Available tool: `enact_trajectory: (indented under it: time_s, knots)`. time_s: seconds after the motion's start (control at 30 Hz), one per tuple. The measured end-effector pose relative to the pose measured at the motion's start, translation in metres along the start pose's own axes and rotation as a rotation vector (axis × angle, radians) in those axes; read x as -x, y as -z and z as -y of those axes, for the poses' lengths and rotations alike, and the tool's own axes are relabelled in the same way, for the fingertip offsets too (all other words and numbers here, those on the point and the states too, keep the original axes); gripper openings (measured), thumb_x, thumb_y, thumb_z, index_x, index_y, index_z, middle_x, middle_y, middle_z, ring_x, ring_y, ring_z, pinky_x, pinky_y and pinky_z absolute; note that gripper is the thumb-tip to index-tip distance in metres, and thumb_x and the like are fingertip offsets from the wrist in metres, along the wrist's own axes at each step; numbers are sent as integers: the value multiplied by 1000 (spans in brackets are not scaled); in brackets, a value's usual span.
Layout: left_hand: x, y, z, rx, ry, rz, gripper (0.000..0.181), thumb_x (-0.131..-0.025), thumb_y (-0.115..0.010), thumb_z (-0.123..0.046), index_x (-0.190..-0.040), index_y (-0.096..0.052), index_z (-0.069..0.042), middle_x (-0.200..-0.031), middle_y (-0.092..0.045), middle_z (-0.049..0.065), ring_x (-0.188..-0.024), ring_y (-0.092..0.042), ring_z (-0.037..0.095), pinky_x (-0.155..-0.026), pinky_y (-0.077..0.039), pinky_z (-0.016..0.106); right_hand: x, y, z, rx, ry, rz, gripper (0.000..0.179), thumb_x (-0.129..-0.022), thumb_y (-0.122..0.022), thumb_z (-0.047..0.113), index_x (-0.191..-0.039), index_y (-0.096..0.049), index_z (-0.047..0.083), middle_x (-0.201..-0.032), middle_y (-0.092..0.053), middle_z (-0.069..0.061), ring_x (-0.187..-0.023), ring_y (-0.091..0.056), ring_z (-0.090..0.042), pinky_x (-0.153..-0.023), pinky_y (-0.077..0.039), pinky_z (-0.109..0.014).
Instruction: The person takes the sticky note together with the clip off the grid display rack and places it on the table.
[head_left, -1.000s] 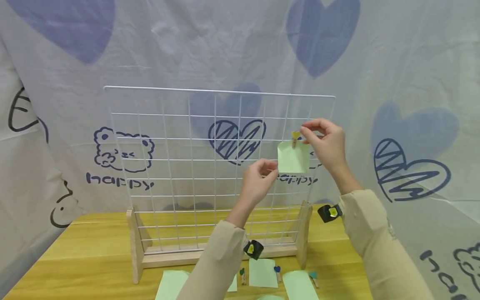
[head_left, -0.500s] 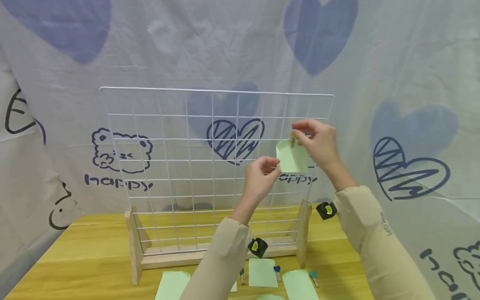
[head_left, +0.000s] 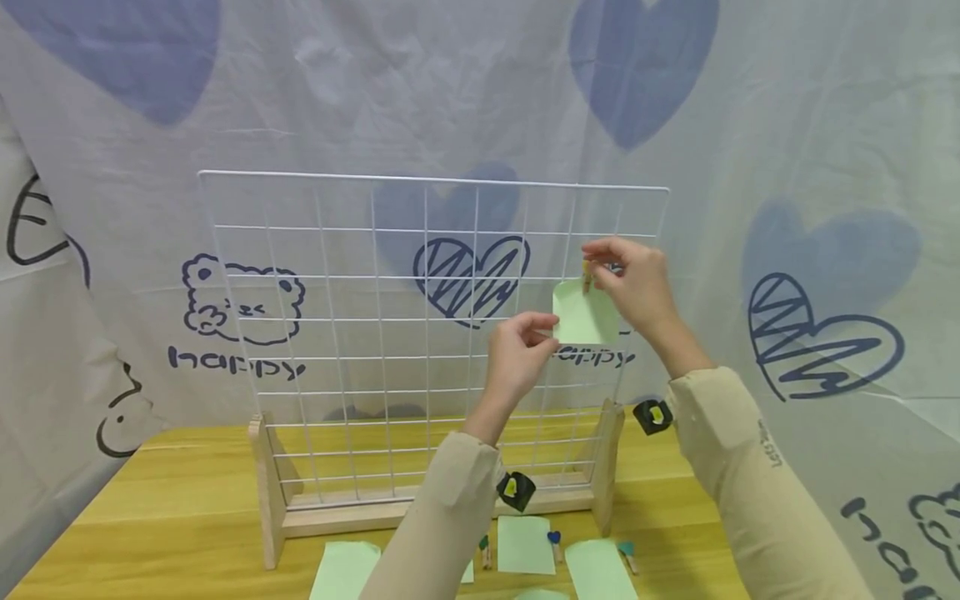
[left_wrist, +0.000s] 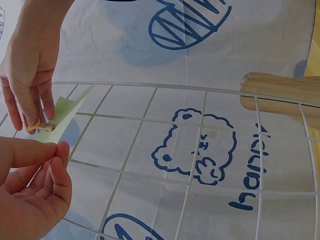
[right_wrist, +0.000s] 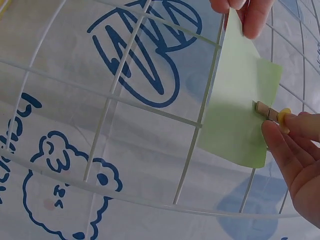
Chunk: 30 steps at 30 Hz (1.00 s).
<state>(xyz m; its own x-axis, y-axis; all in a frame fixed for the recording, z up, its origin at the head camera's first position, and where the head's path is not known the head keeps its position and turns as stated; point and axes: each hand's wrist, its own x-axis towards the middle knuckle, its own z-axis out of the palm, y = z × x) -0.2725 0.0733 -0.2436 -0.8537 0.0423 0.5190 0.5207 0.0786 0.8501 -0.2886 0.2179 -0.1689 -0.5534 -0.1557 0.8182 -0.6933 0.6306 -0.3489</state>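
Observation:
A square of pale green paper [head_left: 583,315] hangs against the upright white wire grid [head_left: 450,358], toward its right side. At the paper's top edge sits a small wooden clothespin [right_wrist: 266,110] with a yellow heart. My right hand [head_left: 636,279] pinches that clothespin between thumb and fingers. With thumb and index finger, my left hand [head_left: 517,354] pinches the paper's left edge. Whether the clothespin also bites a grid wire is hidden by the paper and fingers.
Wooden feet [head_left: 270,500] hold the grid on a yellow wood-grain table [head_left: 150,517]. In front lie several green papers [head_left: 525,546] and small clothespins, including a blue-heart one [head_left: 555,546] and a teal one [head_left: 628,557]. A printed cloth [head_left: 337,83] hangs behind.
My right hand has moved a little left and closed in on the yellow-heart clothespin, now covering part of the heart. The left hand keeps hold of the paper, shifting only slightly.

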Motion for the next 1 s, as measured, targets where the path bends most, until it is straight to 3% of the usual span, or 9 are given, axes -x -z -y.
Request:
enact_trajectory:
  time_s: [0.23,0.5,0.8,1.0]
  knots:
    - [0,0,0,-19,-4,-4,22,-72,-63,10,-92,-66,3,-79,-65,13,-60,-56,12,-49,-43,18,-2,0,1,-32,-13,-27,18,-75,-59,-15,-92,-61,-11,-88,-63,-23,-75,-63,-30,-60,-45,-9]
    - [0,1,0,-11,0,11,24,-72,-62,10,-94,-67,2,-71,-64,14,-54,-51,7,-44,-37,17,-2,1,2,9,-1,-52,16,-74,-62,-14,-90,-63,-10,-87,-64,-22,-75,-63,-29,-62,-42,-7]
    - [0,2,1,-26,2,19,24,-73,-63,9,-95,-67,1,-70,-64,13,-53,-50,8,-43,-36,17,-1,1,5,32,2,-57,17,-74,-62,-15,-90,-63,-9,-88,-64,-21,-77,-62,-29,-70,-50,-32]
    - [-1,1,1,-18,5,28,24,-73,-63,8,-96,-67,1,-71,-65,13,-54,-50,7,-43,-36,17,-2,0,4,84,14,-57,24,-71,-59,-20,-92,-64,-8,-84,-63,-20,-74,-60,-28,-67,-49,-31]
